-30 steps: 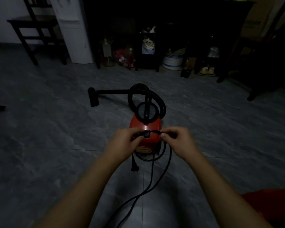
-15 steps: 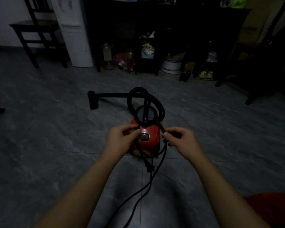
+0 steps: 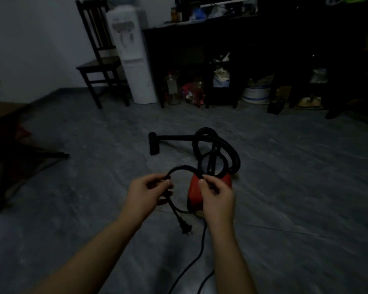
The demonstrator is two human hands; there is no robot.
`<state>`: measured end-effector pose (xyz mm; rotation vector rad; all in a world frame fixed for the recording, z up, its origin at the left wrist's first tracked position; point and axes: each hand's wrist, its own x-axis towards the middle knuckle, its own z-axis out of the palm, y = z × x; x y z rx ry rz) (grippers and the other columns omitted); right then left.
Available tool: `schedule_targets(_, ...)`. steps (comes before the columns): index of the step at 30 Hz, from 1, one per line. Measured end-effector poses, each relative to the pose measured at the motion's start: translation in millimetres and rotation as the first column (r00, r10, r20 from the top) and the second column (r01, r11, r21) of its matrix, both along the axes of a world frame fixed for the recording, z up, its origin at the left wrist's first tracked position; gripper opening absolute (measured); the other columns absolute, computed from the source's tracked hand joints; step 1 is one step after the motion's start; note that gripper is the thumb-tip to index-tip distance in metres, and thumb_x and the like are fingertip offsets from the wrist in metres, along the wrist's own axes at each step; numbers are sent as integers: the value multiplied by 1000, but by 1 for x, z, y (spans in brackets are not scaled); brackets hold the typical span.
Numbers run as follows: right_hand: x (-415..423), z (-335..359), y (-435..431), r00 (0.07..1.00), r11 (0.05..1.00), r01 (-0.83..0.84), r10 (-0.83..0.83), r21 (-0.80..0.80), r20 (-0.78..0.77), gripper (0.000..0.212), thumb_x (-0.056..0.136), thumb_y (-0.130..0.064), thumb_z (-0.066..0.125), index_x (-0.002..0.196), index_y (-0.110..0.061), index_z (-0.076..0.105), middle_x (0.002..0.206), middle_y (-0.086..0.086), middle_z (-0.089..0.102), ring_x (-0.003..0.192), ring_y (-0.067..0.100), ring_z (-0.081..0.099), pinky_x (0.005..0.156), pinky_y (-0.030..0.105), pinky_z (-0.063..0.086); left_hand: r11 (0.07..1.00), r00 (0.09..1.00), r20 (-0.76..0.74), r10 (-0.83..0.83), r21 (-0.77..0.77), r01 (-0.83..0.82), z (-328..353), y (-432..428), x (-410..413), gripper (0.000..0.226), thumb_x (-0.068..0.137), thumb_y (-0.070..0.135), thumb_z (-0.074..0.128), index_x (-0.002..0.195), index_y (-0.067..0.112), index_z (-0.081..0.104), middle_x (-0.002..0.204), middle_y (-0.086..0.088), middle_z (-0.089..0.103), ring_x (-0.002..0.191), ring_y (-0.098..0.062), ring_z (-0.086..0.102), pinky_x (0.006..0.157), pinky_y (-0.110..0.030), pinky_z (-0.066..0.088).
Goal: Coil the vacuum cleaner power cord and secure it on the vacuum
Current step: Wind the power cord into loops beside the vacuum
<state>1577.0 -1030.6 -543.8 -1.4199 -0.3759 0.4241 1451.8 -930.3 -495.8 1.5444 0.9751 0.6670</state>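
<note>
A small red vacuum cleaner (image 3: 194, 190) stands on the dark grey floor, its black hose (image 3: 235, 154) looped over the top and the wand and nozzle (image 3: 154, 143) lying out to the left. The black power cord (image 3: 182, 168) arches between my hands in a loop. My left hand (image 3: 148, 193) pinches the loop's left end, and the plug (image 3: 185, 228) dangles below it. My right hand (image 3: 218, 195) pinches the loop's right end in front of the vacuum. More cord (image 3: 201, 249) trails down across the floor toward me.
A dark wooden chair (image 3: 102, 64) and a white water dispenser (image 3: 134, 58) stand against the far wall. A dark shelf unit (image 3: 238, 39) with bottles, bags and a bucket (image 3: 255, 94) below fills the back. Dark furniture legs (image 3: 30, 158) lie at the left.
Both hands have lifted the cord off the vacuum's top and drawn apart, so a wide loop now arches between them. The view has tilted up and shifted left.
</note>
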Motion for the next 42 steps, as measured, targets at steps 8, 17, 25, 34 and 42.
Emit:
schedule_targets(8, -18, -16, 42, 985, 989, -89, 105, -116, 140, 12, 89, -16, 71, 99, -21, 73, 88, -17, 69, 81, -12, 64, 69, 5, 48, 1000, 1000, 14, 8, -26, -7, -27, 47, -39, 9, 92, 10, 67, 99, 9, 73, 85, -9, 77, 77, -22, 76, 69, -34, 61)
schedule_targets(17, -25, -18, 56, 955, 946, 279, -254, -167, 156, 11, 90, -20, 70, 100, -20, 75, 96, -2, 75, 91, 9, 70, 77, 23, 55, 965, 970, 184, -158, -180, 192, -70, 88, 11, 16, 91, 9, 66, 104, 2, 72, 91, -12, 76, 85, -24, 73, 71, -35, 59)
schedule_targets(25, -55, 34, -22, 845, 768, 531, -450, -358, 288, 6, 91, -17, 67, 94, -20, 72, 82, -5, 71, 73, -2, 66, 63, 7, 49, 828, 898, 273, -344, -362, 427, -57, 23, 26, 25, 90, 8, 69, 114, 3, 68, 91, -13, 76, 81, -23, 74, 74, -41, 62)
schedule_targets(34, -70, 14, -50, 808, 754, 584, -501, -301, 312, 10, 92, -22, 68, 99, -19, 74, 87, -6, 73, 83, 5, 69, 72, 16, 52, 783, 810, 256, -528, -222, 581, -56, 17, 17, 21, 93, 15, 66, 114, 8, 66, 90, -3, 78, 82, -21, 76, 74, -44, 61)
schedule_targets(42, -85, -19, -51, 865, 811, 498, -439, -306, 245, 11, 90, -19, 69, 98, -16, 76, 88, -1, 76, 86, 12, 72, 82, 32, 59, 786, 798, 213, -564, -157, 598, -48, 35, -4, 14, 90, 9, 68, 104, 11, 69, 83, -3, 77, 77, -20, 76, 62, -29, 62)
